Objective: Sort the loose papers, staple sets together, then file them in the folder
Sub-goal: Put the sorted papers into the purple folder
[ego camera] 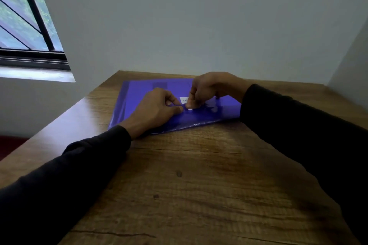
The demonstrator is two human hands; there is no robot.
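Note:
A blue plastic folder point(139, 93) lies flat and closed on the far part of the wooden table point(199, 175). A small white label point(183, 100) shows on its cover. My left hand point(157, 107) rests on the folder with fingers curled, thumb and forefinger pinching at a small white snap button point(190, 108) near the flap edge. My right hand point(207, 89) hovers over the same spot, its curled fingertips pinching down on the flap beside the button. No loose papers or stapler are visible.
The table stands in a corner, with a grey wall point(199, 26) behind and on the right. A barred window point(23, 16) is at the upper left. Bare wood stretches from the folder to the near edge.

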